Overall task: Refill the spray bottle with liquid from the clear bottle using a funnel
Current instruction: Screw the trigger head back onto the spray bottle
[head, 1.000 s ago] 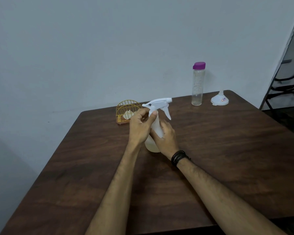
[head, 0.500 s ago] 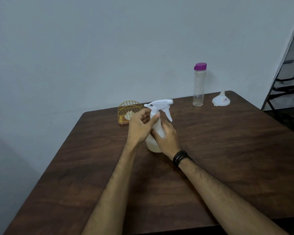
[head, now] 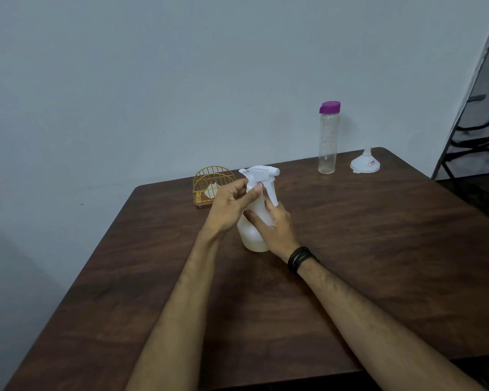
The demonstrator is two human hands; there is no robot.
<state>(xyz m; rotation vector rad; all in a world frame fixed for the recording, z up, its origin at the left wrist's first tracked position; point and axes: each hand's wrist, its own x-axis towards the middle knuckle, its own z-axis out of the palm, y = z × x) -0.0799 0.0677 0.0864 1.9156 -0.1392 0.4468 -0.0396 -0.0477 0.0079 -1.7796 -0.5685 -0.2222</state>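
The spray bottle (head: pixel 253 221) stands upright on the table (head: pixel 364 249), a little above the middle of the frame. Its body is white and half see-through, and its white trigger head (head: pixel 261 173) is on top, with the nozzle pointing to the right of the frame. The left hand (head: pixel 229 208) comes from the lower left and pinches the neck just under the trigger head, with thumb and fingers curled around it. The right hand (head: pixel 274 227) comes from the lower right and grips the body of the bottle, its fingers wrapped around the side. On the right wrist there is a black band (head: pixel 301 258).

In the upper right part of the table the clear bottle (head: pixel 328 142) stands upright, well apart from the hands. It has a purple cap (head: pixel 329 106) which is on. Whether some liquid is inside, I cannot tell. Just beside it, more to the right, the funnel (head: pixel 365 163) rests with the wide mouth down and the spout up; a small sticker is on its side.

Behind the left hand, near the far edge of the table, there is a small yellow wire rack (head: pixel 212 182) with something white inside. The table is dark brown wood. Behind it is a plain grey wall (head: pixel 153 80), and at the right edge of the frame a dark metal frame (head: pixel 477 122) is visible.
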